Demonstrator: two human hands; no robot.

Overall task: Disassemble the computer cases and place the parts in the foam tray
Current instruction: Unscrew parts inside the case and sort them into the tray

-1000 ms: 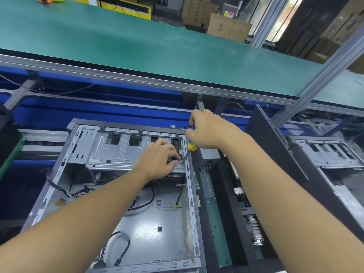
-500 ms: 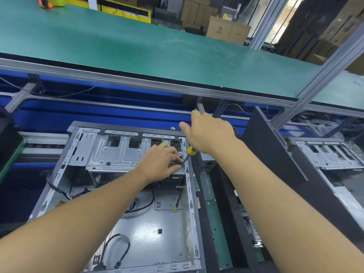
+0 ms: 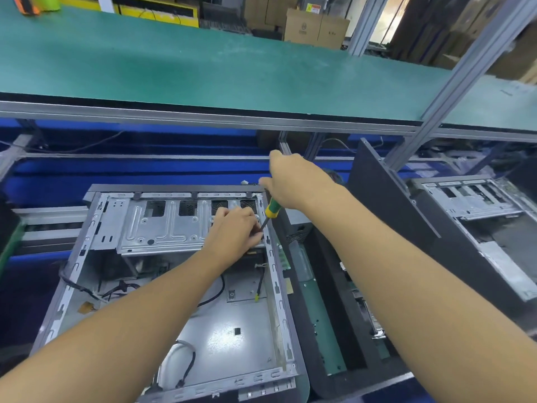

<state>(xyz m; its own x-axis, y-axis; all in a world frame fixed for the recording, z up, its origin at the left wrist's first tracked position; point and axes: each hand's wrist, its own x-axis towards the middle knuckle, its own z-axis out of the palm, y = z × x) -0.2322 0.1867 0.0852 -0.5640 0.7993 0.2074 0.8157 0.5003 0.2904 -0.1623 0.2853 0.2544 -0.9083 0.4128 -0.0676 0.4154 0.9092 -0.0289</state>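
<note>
green upper tabletop [image 3: 203, 68] | cardboard boxes [image 3: 316, 29] behind it | aluminium post [image 3: 465, 74] right | orange-green object [image 3: 32, 2] far-left corner

An open computer case [image 3: 180, 286] lies left of the foam tray [image 3: 337, 309], a second case [image 3: 476, 216] farther right.

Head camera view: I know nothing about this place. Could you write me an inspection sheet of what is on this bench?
Surface: green shelf above; the work sits on a lower level beneath it.
Job's things: open case lying flat; screwdriver with its tip at the case's far right corner; foam tray right of the case, parts in it; second case far right.
Clutter: orange and green item on the shelf's far left.
Hands: right hand grips the screwdriver handle; left hand has its fingers curled at the tip, and what they pinch is hidden.
Cables: black cables loose inside the case.
Surroundings: cardboard boxes, metal frame post.
</note>
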